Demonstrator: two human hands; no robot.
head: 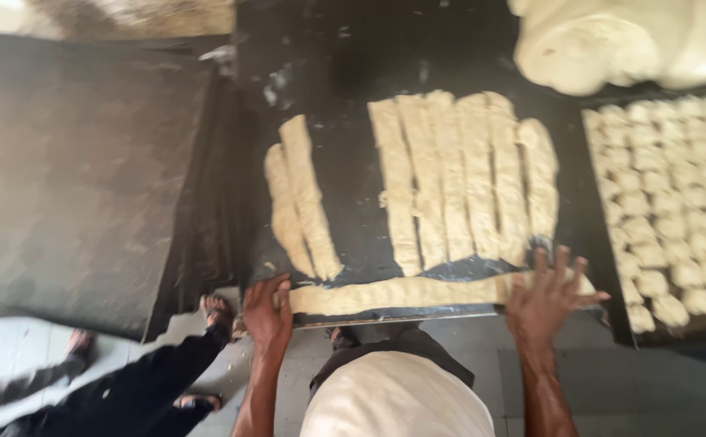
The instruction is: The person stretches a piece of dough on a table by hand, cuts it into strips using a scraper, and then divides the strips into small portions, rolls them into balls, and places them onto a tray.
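Likely bakery: dough strips [458, 174], tray [587, 202].

Dough strips [462, 174] behind crosswise dough rope [401, 293]

Single head-worn view, looking steeply down from above person's own torso, facing forward across dark worktable [353, 65]; near enough that table fills most of frame, floor strip along bottom edge; no second view to overlap

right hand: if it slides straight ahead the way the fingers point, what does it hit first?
The right hand lies flat on one end of the long dough roll, fingers pointing away from the person. Straight ahead, it would probably first meet the near ends of the cut dough strips.
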